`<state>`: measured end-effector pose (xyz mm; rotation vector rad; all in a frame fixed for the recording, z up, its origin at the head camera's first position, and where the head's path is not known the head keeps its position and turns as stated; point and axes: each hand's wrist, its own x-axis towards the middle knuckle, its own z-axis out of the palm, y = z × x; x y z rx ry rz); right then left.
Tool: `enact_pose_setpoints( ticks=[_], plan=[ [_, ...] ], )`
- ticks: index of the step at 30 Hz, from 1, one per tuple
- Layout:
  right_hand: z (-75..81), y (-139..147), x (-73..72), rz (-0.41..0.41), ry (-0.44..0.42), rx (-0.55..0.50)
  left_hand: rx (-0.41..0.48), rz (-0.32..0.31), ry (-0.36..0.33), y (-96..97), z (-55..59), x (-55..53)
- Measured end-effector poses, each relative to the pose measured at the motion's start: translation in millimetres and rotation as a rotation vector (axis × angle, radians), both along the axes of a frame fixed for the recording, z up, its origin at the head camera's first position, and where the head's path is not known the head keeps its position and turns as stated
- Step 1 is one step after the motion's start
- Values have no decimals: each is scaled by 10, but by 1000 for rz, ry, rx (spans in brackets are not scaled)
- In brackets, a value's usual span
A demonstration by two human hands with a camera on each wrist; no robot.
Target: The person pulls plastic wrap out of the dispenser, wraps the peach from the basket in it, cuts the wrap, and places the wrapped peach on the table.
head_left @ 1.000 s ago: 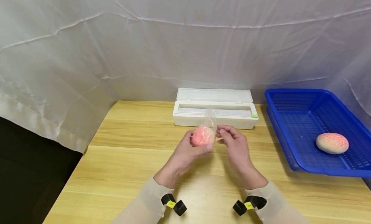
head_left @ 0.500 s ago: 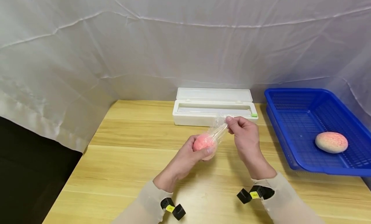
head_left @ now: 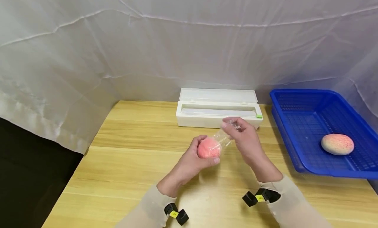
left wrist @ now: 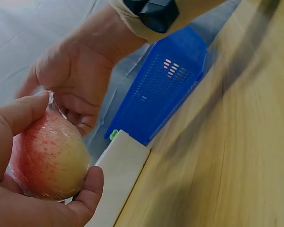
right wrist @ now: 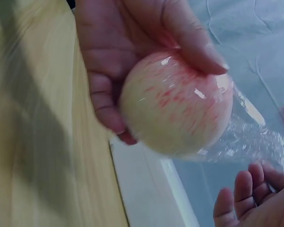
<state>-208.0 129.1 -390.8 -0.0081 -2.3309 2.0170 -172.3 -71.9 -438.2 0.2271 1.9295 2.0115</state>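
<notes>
A pink-and-cream peach (head_left: 208, 148) lies in the left hand (head_left: 187, 165), whose fingers and thumb curl round it above the table. Clear plastic wrap (right wrist: 255, 139) covers the peach tightly and runs off one side as a gathered tail. In the head view the right hand (head_left: 246, 141) holds the end of that tail, up and to the right of the peach. The right wrist view shows the right hand's fingers (right wrist: 244, 191) curled below the wrap's end, partly cut off by the frame. From the left wrist, the peach (left wrist: 52, 158) shows red speckles on yellow.
Behind the hands stands a white wrap dispenser box (head_left: 203, 121) with its lid (head_left: 218, 95) raised, a roll (head_left: 218, 112) inside and a green slider (head_left: 259, 116). At right a blue basket (head_left: 290, 146) contains another peach (head_left: 337, 144). Pale cloth (head_left: 189, 51) hangs round the wooden table (head_left: 133, 175).
The right hand has taken the wrap's end and drawn it out up and to the right, then shifted slightly back left. The peach has tilted in the left hand, which stays nearly in place.
</notes>
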Motion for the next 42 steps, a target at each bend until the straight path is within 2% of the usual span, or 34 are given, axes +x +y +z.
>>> enact_pose_setpoints(
  ticks=[3,5,9,13,18,20,22,24,27,30,33,37,42],
  plan=[
    [30,7,-27,-68,41,163,-35,-32,17,10,5,19],
    [39,19,-46,-139,69,216,-26,-60,21,17,14,28],
    [37,30,-88,-184,85,196,46,-97,1,18,31,37],
    [49,25,-104,-144,64,48,106,-97,-43,15,8,40],
    [51,9,-18,12,-9,-159,140,-43,-67,7,-40,31],
    [26,-16,46,77,-43,-149,167,-29,-71,-1,-45,25],
    [-15,-61,100,106,-51,-93,198,-29,-70,-8,-45,20],
    [-60,-109,132,92,-34,-38,232,-36,-68,-12,-35,18],
    [-114,-161,140,8,1,-21,269,-44,-69,-11,-23,25],
    [-138,-173,117,-73,35,-114,294,-47,-77,0,-9,36],
    [-142,-168,99,-104,51,-205,311,-46,-80,9,-1,39],
    [-137,-170,104,-98,42,-250,300,-20,-73,11,-5,45],
    [-106,-165,120,36,-12,-149,201,23,-7,17,-20,56]
  ],
)
